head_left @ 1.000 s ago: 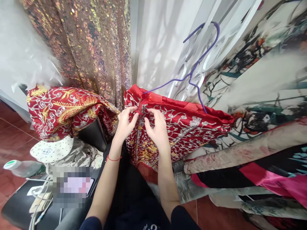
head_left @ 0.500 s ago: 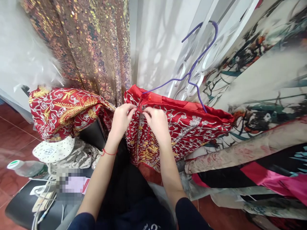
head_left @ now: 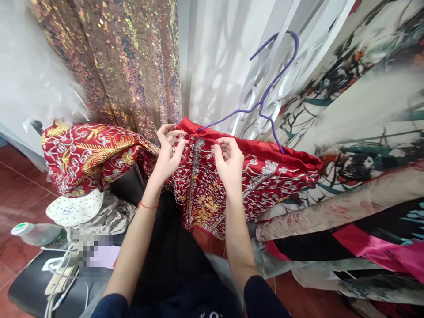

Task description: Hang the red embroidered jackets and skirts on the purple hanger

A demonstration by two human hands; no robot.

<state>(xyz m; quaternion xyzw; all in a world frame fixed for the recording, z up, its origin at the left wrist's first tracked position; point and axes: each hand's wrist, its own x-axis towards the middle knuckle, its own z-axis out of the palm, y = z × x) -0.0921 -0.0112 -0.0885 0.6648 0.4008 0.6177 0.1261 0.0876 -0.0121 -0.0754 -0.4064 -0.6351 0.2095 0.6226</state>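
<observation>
A red garment (head_left: 258, 170) with silver and gold embroidery hangs on a purple wire hanger (head_left: 265, 95) in front of me. My left hand (head_left: 167, 152) pinches the garment's upper left edge, close to its corner. My right hand (head_left: 228, 161) grips the top edge a little to the right, fingers curled over the cloth. A thin red string circles my left wrist. A second piece of the same red embroidered cloth (head_left: 86, 154) lies draped over something dark at the left.
A sequined brown-gold curtain (head_left: 126, 66) and white sheer drapes (head_left: 218, 62) hang behind. Printed fabrics (head_left: 364, 145) pile up at the right. At lower left sit a dotted white cap (head_left: 74, 207), a plastic bottle (head_left: 33, 232) and cables on a black surface (head_left: 26, 287).
Both hands have risen from the red tie at the garment's middle to its top edge and moved apart, the left toward the corner. The garment's edge is now lifted slightly.
</observation>
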